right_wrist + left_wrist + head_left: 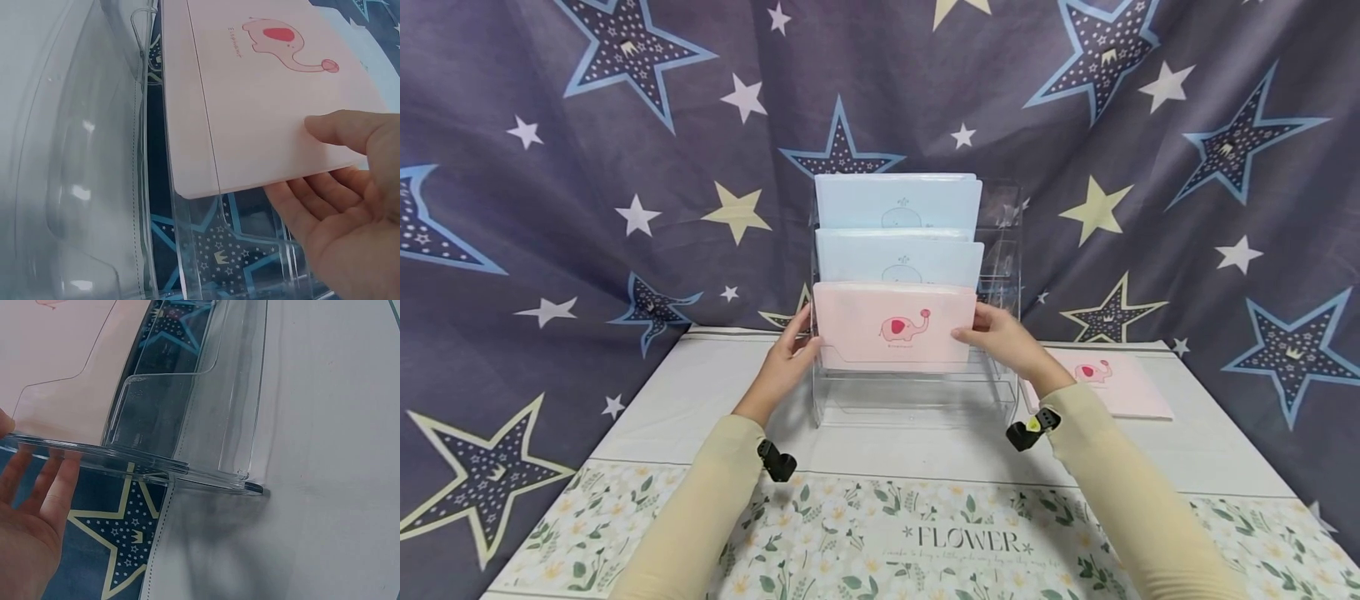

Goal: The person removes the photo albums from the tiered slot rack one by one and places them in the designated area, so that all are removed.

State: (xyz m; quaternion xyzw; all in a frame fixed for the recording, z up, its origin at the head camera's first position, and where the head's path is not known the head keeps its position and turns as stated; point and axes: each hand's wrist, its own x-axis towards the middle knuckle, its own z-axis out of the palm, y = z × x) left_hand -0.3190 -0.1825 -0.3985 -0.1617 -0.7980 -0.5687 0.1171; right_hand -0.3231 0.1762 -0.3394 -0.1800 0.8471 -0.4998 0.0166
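A clear plastic tiered rack [917, 408] stands on the table. Pink document folders [850, 325] with a red elephant print sit upright in one of its lower tiers. My right hand [1007, 337] pinches them at the right edge, thumb on the front and fingers behind, as the right wrist view shows. At the rack's left side, my left hand [786, 367] holds the clear side panel [94, 450]. Its fingers lie on the panel's outer face, and its thumb is at the front by the folders' left edge. Light blue folders [857, 258] with a whale print fill two tiers above.
More pink folders [1131, 387] lie flat on the table to the right of the rack, partly behind my right forearm. A floral cloth [820, 542] covers the table's near part. Behind the rack hangs a dark curtain [865, 75] with stars.
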